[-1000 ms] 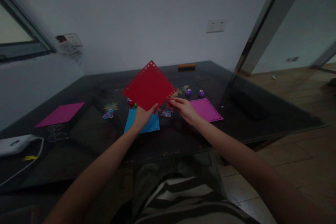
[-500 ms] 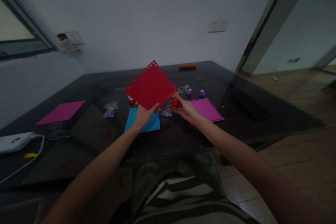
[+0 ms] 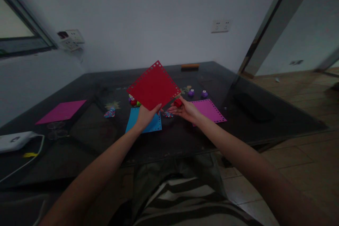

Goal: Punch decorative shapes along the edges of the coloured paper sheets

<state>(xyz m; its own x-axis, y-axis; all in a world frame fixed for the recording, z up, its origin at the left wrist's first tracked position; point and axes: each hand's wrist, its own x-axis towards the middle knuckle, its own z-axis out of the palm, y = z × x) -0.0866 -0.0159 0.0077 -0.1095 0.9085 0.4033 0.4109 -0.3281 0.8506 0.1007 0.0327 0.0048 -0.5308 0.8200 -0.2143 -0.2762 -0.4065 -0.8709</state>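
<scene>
My left hand (image 3: 146, 116) pinches the near corner of a red paper sheet (image 3: 154, 86), thumb on top. Small holes, some star-shaped, run along the sheet's upper edges, and it is held up above the table. On the half-curled fingers of my right hand (image 3: 186, 110) rests a small red craft punch (image 3: 178, 102), close to the sheet's right corner. A blue sheet with punched edges (image 3: 153, 124) lies beneath my left hand, partly covered. Beside my right wrist is a pink sheet with punched edges (image 3: 209, 110). Bits of coloured paper (image 3: 167, 114) lie between my hands.
Two purple punches (image 3: 191, 93) stand behind the pink sheet. More punches (image 3: 133, 102) show partly behind the red sheet. A second paper-bit pile (image 3: 109, 112), a magenta sheet (image 3: 63, 111) and a white power strip (image 3: 16, 142) with a cable are at left. A black flat object (image 3: 253, 107) lies at right.
The red sheet has shifted slightly right. The red punch has turned a little in my right hand and shows more plainly. Both hands keep their holds.
</scene>
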